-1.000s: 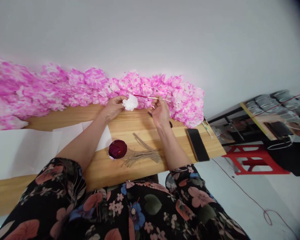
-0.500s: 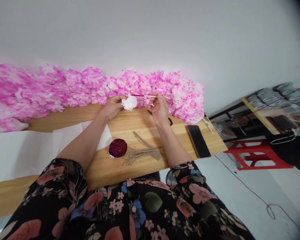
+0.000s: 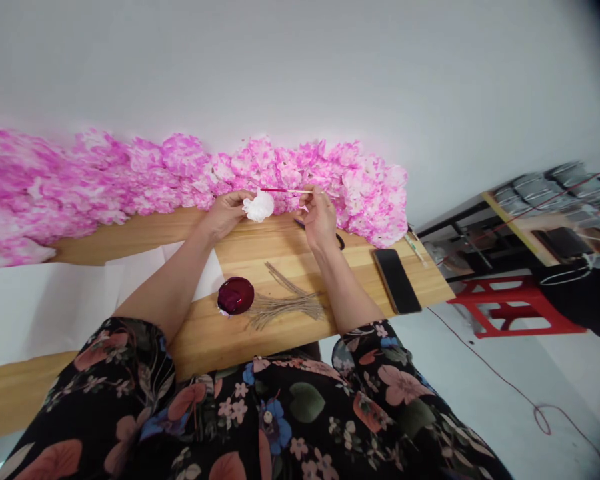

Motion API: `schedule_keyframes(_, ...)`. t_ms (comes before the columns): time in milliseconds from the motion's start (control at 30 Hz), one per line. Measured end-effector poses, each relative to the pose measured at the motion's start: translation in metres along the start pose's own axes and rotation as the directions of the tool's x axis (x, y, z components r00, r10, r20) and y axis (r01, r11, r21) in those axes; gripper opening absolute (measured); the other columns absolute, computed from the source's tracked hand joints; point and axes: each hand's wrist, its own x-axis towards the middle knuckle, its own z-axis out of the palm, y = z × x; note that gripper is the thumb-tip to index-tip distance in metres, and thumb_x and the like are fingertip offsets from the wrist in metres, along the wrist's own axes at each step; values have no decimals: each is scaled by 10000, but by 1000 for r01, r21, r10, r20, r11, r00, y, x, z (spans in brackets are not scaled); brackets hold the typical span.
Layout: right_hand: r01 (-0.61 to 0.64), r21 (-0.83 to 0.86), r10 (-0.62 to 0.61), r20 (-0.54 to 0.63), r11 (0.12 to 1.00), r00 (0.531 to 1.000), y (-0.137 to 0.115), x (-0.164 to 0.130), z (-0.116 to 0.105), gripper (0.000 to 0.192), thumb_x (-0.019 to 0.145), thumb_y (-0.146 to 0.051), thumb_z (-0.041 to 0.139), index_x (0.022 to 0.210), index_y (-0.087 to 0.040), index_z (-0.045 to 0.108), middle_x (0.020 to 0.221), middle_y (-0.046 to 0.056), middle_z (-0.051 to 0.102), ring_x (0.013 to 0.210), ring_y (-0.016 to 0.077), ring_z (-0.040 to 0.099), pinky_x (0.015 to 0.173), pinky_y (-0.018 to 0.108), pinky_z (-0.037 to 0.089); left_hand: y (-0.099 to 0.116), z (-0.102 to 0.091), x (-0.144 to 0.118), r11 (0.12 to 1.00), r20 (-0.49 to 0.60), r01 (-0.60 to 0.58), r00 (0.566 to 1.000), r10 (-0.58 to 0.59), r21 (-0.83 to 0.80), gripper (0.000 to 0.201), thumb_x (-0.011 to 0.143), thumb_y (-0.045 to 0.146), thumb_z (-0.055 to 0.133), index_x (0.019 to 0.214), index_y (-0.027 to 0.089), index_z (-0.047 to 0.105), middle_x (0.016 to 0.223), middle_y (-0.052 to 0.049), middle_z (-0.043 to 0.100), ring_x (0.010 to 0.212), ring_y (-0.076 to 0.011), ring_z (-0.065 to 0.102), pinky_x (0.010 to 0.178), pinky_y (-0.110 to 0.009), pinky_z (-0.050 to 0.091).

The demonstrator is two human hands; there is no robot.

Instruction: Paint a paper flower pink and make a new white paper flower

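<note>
Flower (image 3: 259,207) in the left hand (image 3: 227,213) is white (with ruffled edges).

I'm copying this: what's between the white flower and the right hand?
A thin stick, red near the flower, pale near the right hand, in the head view.

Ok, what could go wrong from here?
The dish of dark red liquid sits uncovered close to the white paper; a knock might spill it and stain the paper.

The thin stick in the right hand has its red end at the white flower in the left hand; a slip could smear it.

The phone lies near the table's front edge and might get nudged off.
</note>
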Motion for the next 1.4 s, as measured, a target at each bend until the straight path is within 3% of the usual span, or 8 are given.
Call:
schedule_keyframes(233, -9, 15, 9, -12, 1000, 1000, 0, 0, 0, 484, 787, -721, 802, 852, -257, 681, 846, -9, 657, 752, 124, 587, 591, 229, 507, -2, -1, 1, 1000, 11, -2, 1000, 2, 10, 387, 474, 219, 1047, 745, 187, 773, 887, -34, 784, 821, -177, 734, 691, -255, 558)
schedule_keyframes(533, 65, 156, -65, 0, 986, 998, 0, 6, -5, 390, 882, -663, 741, 924, -276, 719, 807, -16, 611, 751, 117, 609, 599, 225, 519, -3, -3, 2, 1000, 3, -1, 1000, 1, 14, 399, 469, 188, 1033, 768, 173, 768, 853, -18, 767, 771, -166, 714, 680, -260, 552)
schedule_keyframes(800, -25, 111, 27, -15, 994, 1000, 0, 1, 2, 397, 898, -659, 739, 863, -264, 713, 762, -28, 630, 694, 104, 583, 584, 223, 491, -8, -11, 6, 1000, 4, 2, 1000, -2, 15, 328, 571, 118, 994, 808, 160, 771, 837, -24, 757, 821, -179, 723, 751, -287, 565)
schedule_keyframes(1000, -36, 77, 39, -35, 996, 999, 0, 0, 5, 429, 896, -692, 720, 863, -265, 710, 770, -22, 641, 692, 108, 575, 586, 226, 488, -8, -11, 6, 1000, 15, -8, 1000, 8, 0, 327, 564, 126, 984, 798, 164, 758, 852, -21, 762, 811, -164, 718, 732, -269, 561)
schedule_keyframes(1133, -17, 39, 18, -33, 999, 999, 5, 0, 3, 467, 864, -733, 730, 876, -267, 702, 793, -15, 658, 713, 123, 579, 588, 235, 495, -9, -11, 7, 1000, 13, -12, 1000, 12, -20, 339, 524, 124, 988, 771, 174, 762, 831, 3, 759, 712, -115, 674, 659, -226, 537)
schedule_keyframes(1400, 59, 57, -60, 18, 997, 998, 11, 5, -5, 458, 839, -731, 758, 918, -282, 717, 831, -8, 637, 759, 130, 594, 616, 251, 515, -10, -12, 8, 1000, 22, -12, 1000, 12, 8, 290, 624, 122, 974, 827, 170, 772, 796, 0, 753, 722, -132, 702, 660, -230, 544)
